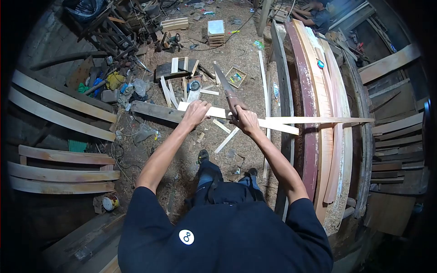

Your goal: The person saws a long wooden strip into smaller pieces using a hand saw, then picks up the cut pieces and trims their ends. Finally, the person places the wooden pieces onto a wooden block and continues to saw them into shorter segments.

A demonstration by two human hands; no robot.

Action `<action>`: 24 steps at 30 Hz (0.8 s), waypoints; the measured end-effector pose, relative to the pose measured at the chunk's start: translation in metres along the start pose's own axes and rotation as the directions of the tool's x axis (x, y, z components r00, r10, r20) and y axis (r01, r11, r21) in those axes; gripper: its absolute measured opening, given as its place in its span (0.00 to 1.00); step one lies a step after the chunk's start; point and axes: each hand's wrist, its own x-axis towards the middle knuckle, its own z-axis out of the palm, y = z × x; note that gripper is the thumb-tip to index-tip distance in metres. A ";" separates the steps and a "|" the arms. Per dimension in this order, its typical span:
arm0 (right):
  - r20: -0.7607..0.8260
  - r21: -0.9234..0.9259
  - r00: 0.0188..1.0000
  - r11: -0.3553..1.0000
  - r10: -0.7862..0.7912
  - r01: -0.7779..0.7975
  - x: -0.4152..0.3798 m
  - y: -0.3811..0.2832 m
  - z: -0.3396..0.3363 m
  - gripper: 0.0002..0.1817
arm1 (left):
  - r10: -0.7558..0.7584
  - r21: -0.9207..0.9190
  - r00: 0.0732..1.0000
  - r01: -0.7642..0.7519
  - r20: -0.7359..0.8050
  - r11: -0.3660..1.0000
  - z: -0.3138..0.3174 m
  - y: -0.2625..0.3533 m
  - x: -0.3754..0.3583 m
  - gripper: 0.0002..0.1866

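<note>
My right hand (247, 119) is closed round the brown handle of a handsaw (222, 79), its blade pointing forward and slightly left. The saw crosses over a pale wooden strip (217, 112), close to its middle. My left hand (196, 112) grips that strip near its left end, fingers curled over it. Under the strip's left part runs a weathered grey beam (154, 110). To the right, the strip slants down past my right wrist, beside a long pale lath (330, 120) that reaches over the stacked boards.
A bench of long boards (312, 150) stands at my right, with a blue tape measure (320, 64) on it. Offcuts (226, 139) and a small wooden tray (236, 77) lie on the littered floor. Planks (63, 175) are stacked left. Another person (314, 18) is at the far right.
</note>
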 end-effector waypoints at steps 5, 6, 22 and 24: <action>-0.007 0.025 0.999 0.999 -0.041 0.041 0.009 -0.004 0.000 0.24 | -0.007 0.028 1.000 0.007 0.003 1.000 -0.005 -0.005 -0.002 0.21; -0.004 0.025 0.999 0.999 -0.046 0.046 0.011 -0.005 -0.001 0.24 | -0.012 0.015 1.000 0.011 0.009 1.000 -0.005 -0.006 -0.003 0.21; -0.244 0.065 0.926 0.948 -0.289 0.313 0.036 -0.021 -0.018 0.19 | -0.059 -0.016 0.994 0.058 -0.092 0.998 -0.019 0.003 0.013 0.26; -0.243 0.112 0.948 0.965 -0.207 0.239 0.036 -0.024 -0.017 0.18 | -0.075 0.048 0.985 0.083 -0.158 0.995 -0.007 0.012 0.024 0.23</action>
